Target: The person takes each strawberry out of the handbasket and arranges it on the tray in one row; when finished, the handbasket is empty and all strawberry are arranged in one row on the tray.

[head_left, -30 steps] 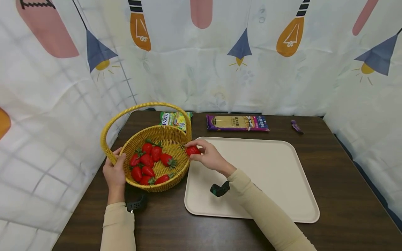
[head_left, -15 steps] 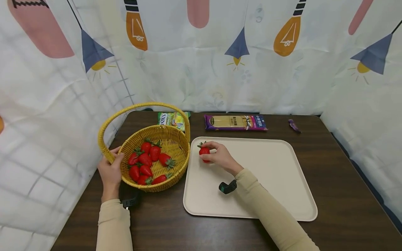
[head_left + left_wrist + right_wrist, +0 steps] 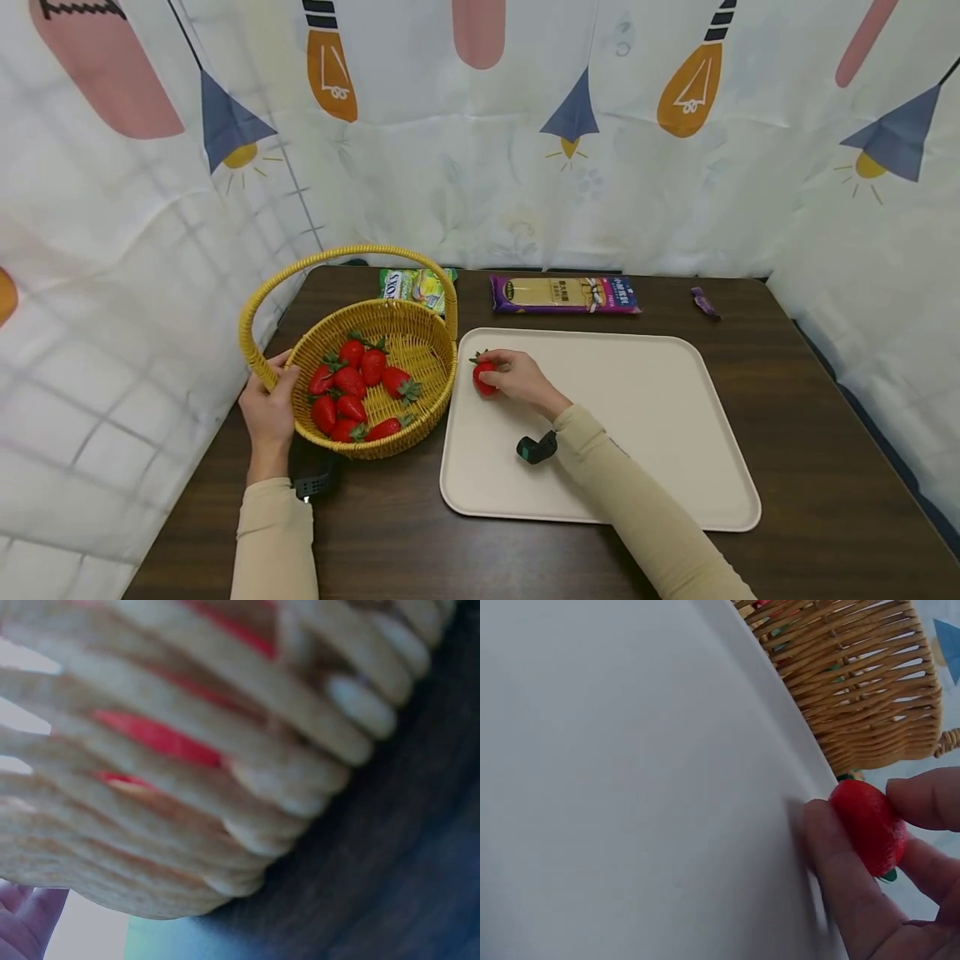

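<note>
A yellow wicker basket [image 3: 431, 417] with a tall arched handle stands on the left of the table, several red strawberries [image 3: 349, 382] with green leaves inside it. My left hand [image 3: 268, 417] grips the basket's left rim by the foot of the handle. In the left wrist view the basket's weave [image 3: 172, 765] fills most of the frame, with red showing through the gaps. Between thumb and fingers, my right hand [image 3: 522, 383] pinches one strawberry [image 3: 483, 377] low over the upper left of the beige tray [image 3: 615, 417]. The right wrist view shows this strawberry [image 3: 866, 825] close above the tray's surface.
Behind the basket lies a green candy packet [image 3: 416, 286]. A purple pasta packet [image 3: 566, 294] lies behind the tray, and a small purple wrapped piece [image 3: 705, 302] is at the back right. A printed curtain [image 3: 480, 192] hangs behind the dark wooden table [image 3: 420, 542].
My right hand has carried the strawberry from the basket's right rim to the right, over the tray, and then a little lower. My left hand stays at the basket's rim.
</note>
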Action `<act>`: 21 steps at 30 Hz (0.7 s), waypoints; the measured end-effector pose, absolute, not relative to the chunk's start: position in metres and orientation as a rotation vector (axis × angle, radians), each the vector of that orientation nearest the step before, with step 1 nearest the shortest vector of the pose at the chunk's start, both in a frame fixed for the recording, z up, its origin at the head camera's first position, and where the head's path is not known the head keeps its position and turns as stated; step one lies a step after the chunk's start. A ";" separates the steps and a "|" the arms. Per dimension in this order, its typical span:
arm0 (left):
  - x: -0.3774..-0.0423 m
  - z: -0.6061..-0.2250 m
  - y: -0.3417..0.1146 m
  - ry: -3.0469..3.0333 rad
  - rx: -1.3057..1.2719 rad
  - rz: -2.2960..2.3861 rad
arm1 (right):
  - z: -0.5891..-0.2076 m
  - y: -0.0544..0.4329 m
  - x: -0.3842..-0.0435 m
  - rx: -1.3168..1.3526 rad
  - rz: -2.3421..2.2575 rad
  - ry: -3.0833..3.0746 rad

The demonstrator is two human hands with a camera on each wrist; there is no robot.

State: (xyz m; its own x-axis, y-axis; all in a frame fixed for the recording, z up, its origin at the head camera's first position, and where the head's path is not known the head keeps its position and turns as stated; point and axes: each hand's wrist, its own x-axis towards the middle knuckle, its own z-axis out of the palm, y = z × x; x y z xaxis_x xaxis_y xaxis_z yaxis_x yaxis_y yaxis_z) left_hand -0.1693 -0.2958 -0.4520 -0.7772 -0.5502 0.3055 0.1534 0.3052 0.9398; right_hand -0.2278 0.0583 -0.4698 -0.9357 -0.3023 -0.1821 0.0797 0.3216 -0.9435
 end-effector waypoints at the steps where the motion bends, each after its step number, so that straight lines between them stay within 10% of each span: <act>1: -0.171 -0.455 -0.297 -1.976 0.358 -1.519 | -0.469 0.058 -0.227 -0.195 -1.636 2.265; 21: -0.161 -0.441 -0.286 -1.934 0.326 -1.526 | -0.480 0.052 -0.229 -0.292 -1.639 2.325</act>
State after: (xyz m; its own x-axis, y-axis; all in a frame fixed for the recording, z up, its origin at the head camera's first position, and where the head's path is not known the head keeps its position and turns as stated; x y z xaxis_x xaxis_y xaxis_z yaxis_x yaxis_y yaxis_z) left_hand -0.1609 -0.2857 -0.4411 -0.7615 -0.5575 0.3307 0.1919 0.2935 0.9365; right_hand -0.2289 0.0518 -0.4799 -0.9400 -0.3222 -0.1120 -0.0029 0.3358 -0.9419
